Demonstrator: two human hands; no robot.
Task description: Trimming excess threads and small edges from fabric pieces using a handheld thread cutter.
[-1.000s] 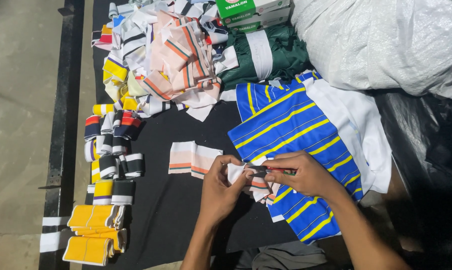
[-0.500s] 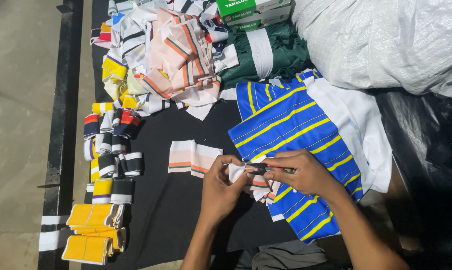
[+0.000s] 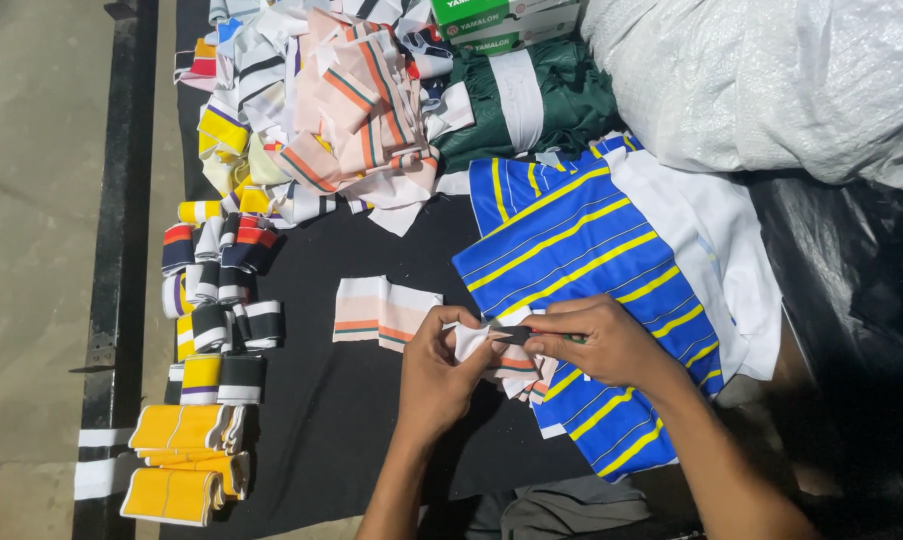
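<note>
My left hand [image 3: 442,372] pinches a small white knit strip with orange stripes [image 3: 472,340] over the black tabletop [image 3: 372,440]. My right hand [image 3: 597,340] grips a small dark tool [image 3: 517,335] whose tip meets that strip. Just below the hands lie more of the same striped pieces [image 3: 517,375]. A flat pale pink strip with orange and green stripes [image 3: 384,312] lies left of my left hand. Under my right hand spreads blue fabric with yellow stripes [image 3: 572,250].
A loose heap of striped knit strips [image 3: 322,110] fills the far left. Folded striped bundles [image 3: 217,290] and yellow ones [image 3: 182,460] line the left edge. Green cloth [image 3: 532,100], green boxes [image 3: 502,20], white fabric [image 3: 712,230] and a white sack [image 3: 762,80] lie beyond.
Both hands stay in place; the fingers shift only slightly on the strip and tool.
</note>
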